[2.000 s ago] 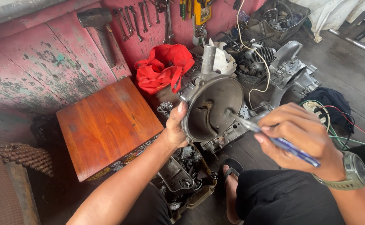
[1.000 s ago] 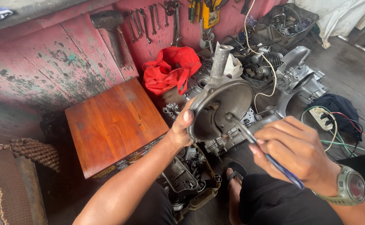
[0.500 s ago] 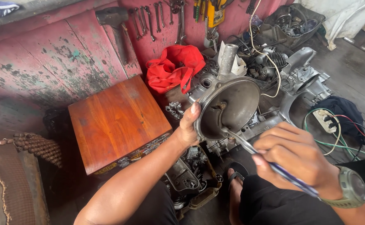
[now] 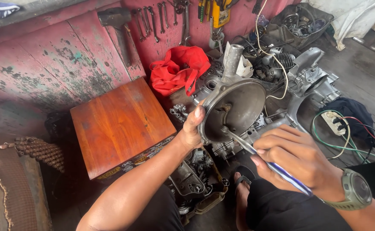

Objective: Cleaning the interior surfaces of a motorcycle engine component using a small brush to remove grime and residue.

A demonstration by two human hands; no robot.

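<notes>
My left hand [image 4: 192, 128] grips the left rim of a round grey metal engine cover [image 4: 238, 105] with a short tube sticking up from its top, holding it tilted with its hollow side facing me. My right hand [image 4: 296, 160], with a green watch on the wrist, is closed around a blue-handled screwdriver [image 4: 281, 171]. The tool's metal tip rests against the lower inside edge of the cover. Both hands are above a heap of engine parts [image 4: 196, 175] on the floor.
A brown wooden box [image 4: 121, 124] stands to the left against a worn red wall. A red bag [image 4: 176, 70] lies behind the cover. Wrenches [image 4: 153, 19] and a hammer [image 4: 119, 25] hang on the wall. Engine casings [image 4: 311, 77], cables and a power strip [image 4: 337, 122] lie at right.
The view has shifted slightly, so the cover and both hands sit a little further right and higher. The screwdriver tip stays at the cover's lower edge.
</notes>
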